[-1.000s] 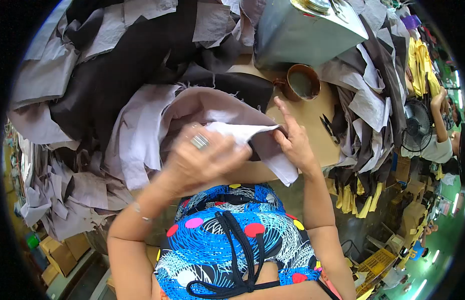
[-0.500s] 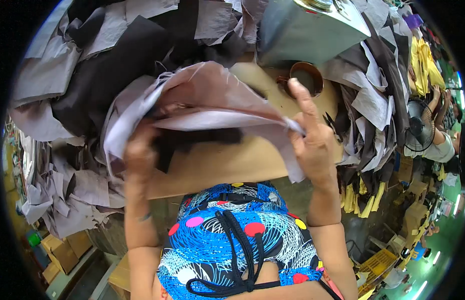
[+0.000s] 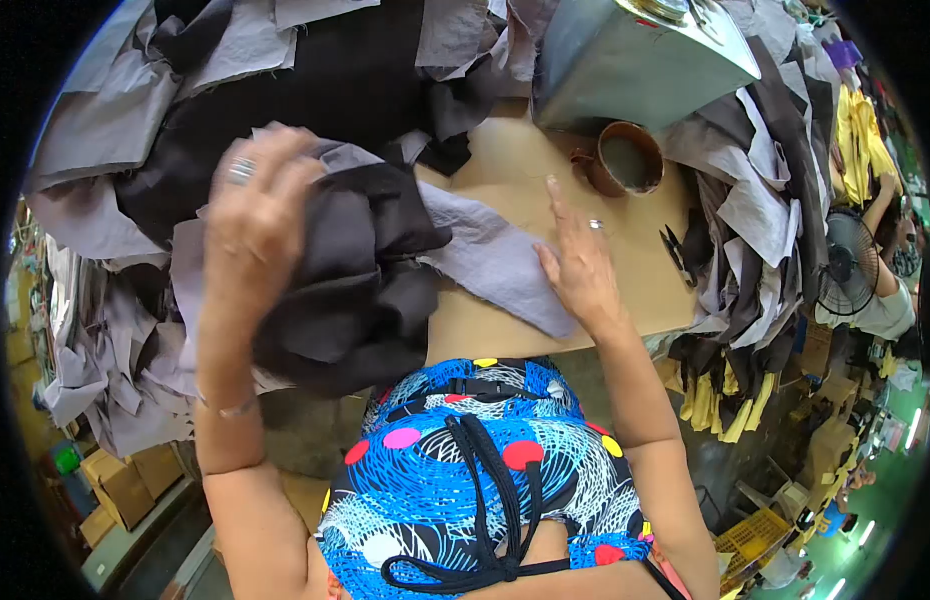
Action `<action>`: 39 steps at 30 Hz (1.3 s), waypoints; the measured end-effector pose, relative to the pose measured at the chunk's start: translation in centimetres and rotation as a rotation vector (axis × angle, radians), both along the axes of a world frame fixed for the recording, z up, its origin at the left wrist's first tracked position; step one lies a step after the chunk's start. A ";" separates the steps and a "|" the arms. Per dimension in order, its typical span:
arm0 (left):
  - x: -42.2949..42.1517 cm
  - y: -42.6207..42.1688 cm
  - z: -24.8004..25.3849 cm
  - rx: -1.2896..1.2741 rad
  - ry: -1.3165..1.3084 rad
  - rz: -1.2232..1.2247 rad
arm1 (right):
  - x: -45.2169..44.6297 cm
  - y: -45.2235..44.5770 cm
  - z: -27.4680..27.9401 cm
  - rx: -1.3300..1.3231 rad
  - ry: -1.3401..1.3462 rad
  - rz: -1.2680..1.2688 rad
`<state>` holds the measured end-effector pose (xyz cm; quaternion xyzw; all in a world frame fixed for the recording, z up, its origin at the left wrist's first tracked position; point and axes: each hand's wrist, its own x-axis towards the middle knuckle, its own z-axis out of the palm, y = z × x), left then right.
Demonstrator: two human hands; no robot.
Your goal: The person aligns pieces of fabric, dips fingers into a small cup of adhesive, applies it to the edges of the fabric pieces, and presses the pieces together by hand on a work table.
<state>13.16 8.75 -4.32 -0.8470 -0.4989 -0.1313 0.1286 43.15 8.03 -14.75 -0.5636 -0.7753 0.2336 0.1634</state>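
Note:
A dark brown and grey cloth piece [image 3: 355, 270] lies loosely folded at the front left of the brown board. Above its left part is my left hand [image 3: 260, 205], ringed and slightly blurred, its fingers loosely stretched with no cloth visibly gripped. A pale grey strip of the cloth [image 3: 495, 255] runs right across the board. Beside its right end, my right hand [image 3: 585, 270] has its fingers apart, index pointing forward, holding nothing. The thumb is close to the strip's edge; whether it touches cannot be seen.
The brown board [image 3: 505, 160] carries a reddish-brown mug [image 3: 625, 160] and black-handled snips [image 3: 678, 255]. Behind the mug stands a metal can [image 3: 635, 70]. Cloth heaps [image 3: 95, 120] flank the board. At far right are a fan [image 3: 847, 262] and another person's arm [image 3: 880, 210].
The cloth, earlier stretched up between both hands, now lies collapsed on the board. My right hand has let go of its corner; my left hand has moved up and away from my body.

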 end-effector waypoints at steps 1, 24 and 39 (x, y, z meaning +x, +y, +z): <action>1.7 -1.3 -0.8 -0.171 -0.210 -0.047 | 0.3 -0.6 -0.6 0.192 0.000 0.041; 4.6 -2.4 -8.8 -0.483 -0.051 0.100 | 2.1 -0.6 6.4 0.202 -0.003 0.205; 5.7 -7.3 -12.8 -0.190 0.224 -0.081 | 2.5 2.8 -2.9 0.475 0.069 0.210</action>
